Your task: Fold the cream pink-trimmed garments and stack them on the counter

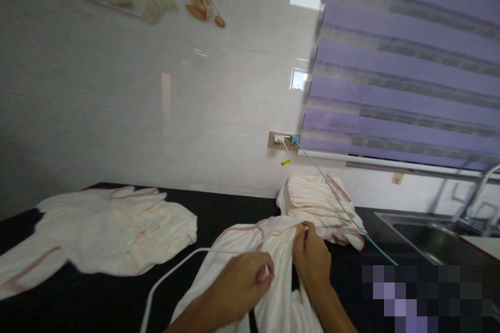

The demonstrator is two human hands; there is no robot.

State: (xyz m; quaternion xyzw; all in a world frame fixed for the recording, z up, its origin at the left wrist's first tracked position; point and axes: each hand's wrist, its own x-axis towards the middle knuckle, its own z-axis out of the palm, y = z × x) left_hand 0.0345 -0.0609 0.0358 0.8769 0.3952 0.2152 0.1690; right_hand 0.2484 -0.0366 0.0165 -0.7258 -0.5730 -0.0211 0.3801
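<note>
A white cloth with pink trim (275,250) lies bunched over the front of the counter, and both my hands are on it. My right hand (312,255) is closed, pinching its gathered upper edge. My left hand (244,281) is curled shut lower and to the left, with a bit of white fabric showing between thumb and fingers. Just behind my right hand sits a stack of folded white cloths (316,195) with pink edging. A spread, crumpled white cloth (117,234) with pink trim lies on the left.
A white cord (175,265) runs over the dark counter (219,213) and passes by my left hand. A teal cable (339,200) hangs from the wall socket (273,141) across the folded stack. The steel sink (406,226) and tap (474,192) are at the right, below the purple striped blind (390,78).
</note>
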